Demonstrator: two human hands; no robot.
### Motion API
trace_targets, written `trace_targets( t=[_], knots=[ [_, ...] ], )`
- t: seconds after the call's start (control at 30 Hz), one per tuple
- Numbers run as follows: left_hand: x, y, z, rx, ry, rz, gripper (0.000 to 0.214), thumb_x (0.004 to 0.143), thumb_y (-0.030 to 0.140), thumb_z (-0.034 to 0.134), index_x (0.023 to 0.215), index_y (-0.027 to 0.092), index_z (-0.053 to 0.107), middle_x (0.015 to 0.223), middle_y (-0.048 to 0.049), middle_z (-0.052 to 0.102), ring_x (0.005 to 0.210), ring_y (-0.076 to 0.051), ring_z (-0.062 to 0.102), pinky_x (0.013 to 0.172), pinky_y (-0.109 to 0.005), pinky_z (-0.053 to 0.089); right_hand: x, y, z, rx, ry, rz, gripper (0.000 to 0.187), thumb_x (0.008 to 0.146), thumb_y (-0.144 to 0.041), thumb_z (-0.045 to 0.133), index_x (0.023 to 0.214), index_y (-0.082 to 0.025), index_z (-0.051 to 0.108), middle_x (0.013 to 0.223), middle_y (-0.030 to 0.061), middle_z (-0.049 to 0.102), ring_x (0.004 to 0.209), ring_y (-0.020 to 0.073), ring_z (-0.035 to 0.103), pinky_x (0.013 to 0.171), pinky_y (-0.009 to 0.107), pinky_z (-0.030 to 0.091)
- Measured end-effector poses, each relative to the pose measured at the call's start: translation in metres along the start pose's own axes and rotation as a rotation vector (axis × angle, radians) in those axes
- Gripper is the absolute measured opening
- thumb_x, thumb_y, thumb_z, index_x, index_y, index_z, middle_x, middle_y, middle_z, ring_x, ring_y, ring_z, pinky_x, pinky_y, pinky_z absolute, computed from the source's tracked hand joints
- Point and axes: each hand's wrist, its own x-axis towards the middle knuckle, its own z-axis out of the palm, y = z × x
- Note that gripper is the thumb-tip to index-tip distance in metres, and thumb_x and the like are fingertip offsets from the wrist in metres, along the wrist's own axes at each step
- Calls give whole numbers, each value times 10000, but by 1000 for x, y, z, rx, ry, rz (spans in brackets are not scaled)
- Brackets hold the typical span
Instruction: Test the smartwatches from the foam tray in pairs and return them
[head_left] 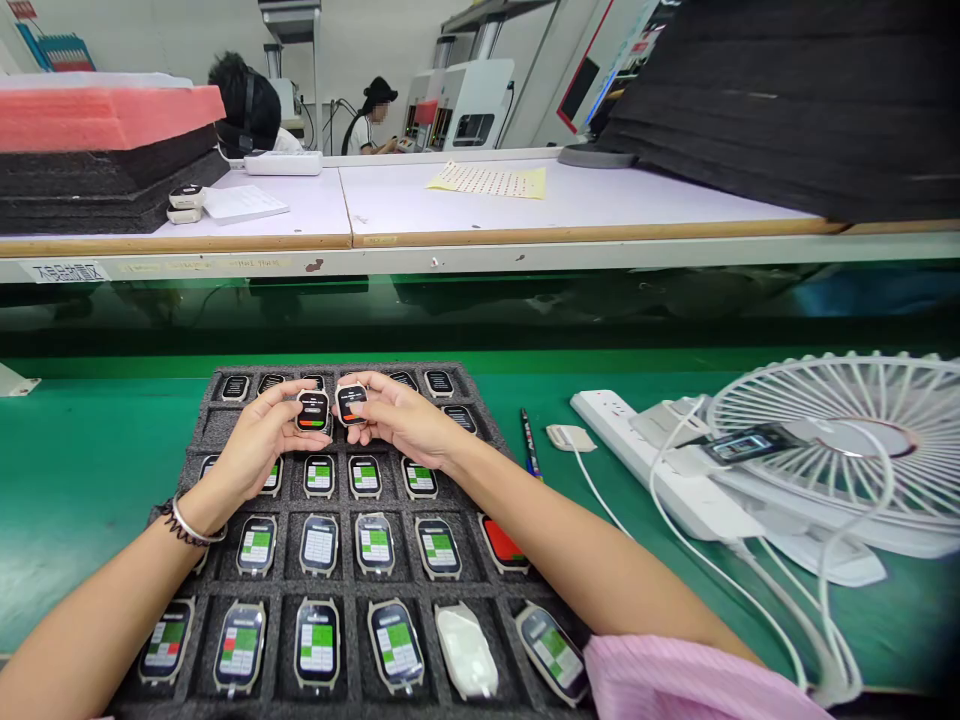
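Observation:
My left hand grips a smartwatch case without a strap, its lit screen showing a red and green bar low down. Just to its right, my right hand holds another smartwatch case, with a finger over the lower part of its screen. Both are held above the far rows of a dark foam tray. In the tray's pockets lie several more watch cases, many with green and white grids on screen. One watch in the near row shows its pale back; another has a red screen.
To the right are a pen, a white charger, a power strip with cables, and a white fan. A shelf runs across the back, bearing foam stacks and a yellow sticker sheet. Two people sit beyond.

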Motion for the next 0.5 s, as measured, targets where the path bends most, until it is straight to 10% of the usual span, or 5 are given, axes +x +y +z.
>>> trace_targets(
  t=[0.5],
  knots=[
    [2, -2, -1, 39, 22, 22, 360, 786, 246, 694, 1134, 162, 660, 821, -15, 711, 616, -193, 744, 628, -282, 629, 0, 0, -1, -106, 72, -17, 494, 745, -397, 888, 1052, -194, 558, 870, 41, 709, 559, 117, 638, 477, 172, 469]
  ],
)
